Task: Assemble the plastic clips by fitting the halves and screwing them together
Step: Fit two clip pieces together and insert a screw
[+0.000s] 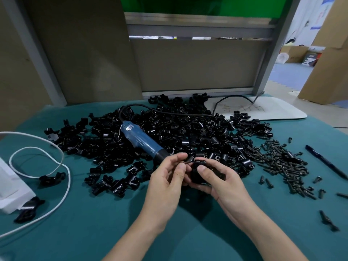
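My right hand point(218, 180) grips a black plastic clip point(197, 171) made of two fitted halves, thumb pressed on its front. My left hand point(169, 173) pinches a small dark screw point(186, 162) between thumb and forefinger, its tip right at the clip's top left side. Both hands hover just above the green mat, in front of a big heap of loose black clip halves point(169, 132). A blue electric screwdriver point(143, 142) lies on that heap, nose pointing toward my left hand. A pile of dark screws point(282, 162) is spread to the right.
A white cable point(62, 166) loops at the left beside a white box point(11, 191). Several assembled clips point(113, 181) lie near the left hand. A black pen point(325, 162) lies at the right edge; a white board point(263, 110) sits at the back right.
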Motion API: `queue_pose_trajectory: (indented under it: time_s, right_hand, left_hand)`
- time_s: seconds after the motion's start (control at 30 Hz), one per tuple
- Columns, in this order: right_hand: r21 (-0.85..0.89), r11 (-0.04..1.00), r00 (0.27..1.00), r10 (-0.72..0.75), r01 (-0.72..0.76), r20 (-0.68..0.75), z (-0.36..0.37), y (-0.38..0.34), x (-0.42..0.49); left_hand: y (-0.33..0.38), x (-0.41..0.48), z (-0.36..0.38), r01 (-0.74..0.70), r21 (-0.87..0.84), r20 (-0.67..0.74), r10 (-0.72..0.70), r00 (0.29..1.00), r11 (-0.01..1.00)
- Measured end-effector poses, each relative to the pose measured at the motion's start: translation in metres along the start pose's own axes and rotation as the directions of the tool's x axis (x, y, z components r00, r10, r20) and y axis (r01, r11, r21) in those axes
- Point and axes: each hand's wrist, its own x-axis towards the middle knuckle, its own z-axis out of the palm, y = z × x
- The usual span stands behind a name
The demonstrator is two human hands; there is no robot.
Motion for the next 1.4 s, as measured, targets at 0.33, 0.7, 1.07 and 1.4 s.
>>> queue_pose_trajectory:
  time_s: [0.33, 0.7, 1.07, 1.4]
  right_hand:
    - [-0.02, 0.999, 1.0, -0.029, 0.029, 0.002, -0.001, 0.002, 0.0]
    - [-0.1, 0.994, 0.999, -0.05, 0.051, 0.011, 0.003, 0.002, -0.003]
    - [-0.214, 0.972, 0.995, -0.089, 0.096, 0.045, 0.005, 0.0, -0.008]
    - [-0.168, 0.982, 0.996, -0.087, 0.09, 0.024, 0.005, -0.005, -0.009]
  left_hand:
    - [-0.001, 0.004, -0.001, 0.025, -0.052, -0.031, -0.027, 0.999, 0.998]
    - [0.002, 0.008, -0.003, 0.092, -0.141, -0.025, -0.096, 0.995, 0.986]
    - [0.002, 0.003, 0.001, 0.081, -0.024, -0.016, -0.081, 0.997, 0.996]
    - [0.004, -0.002, 0.002, 0.04, 0.059, 0.006, -0.041, 0.999, 0.997]
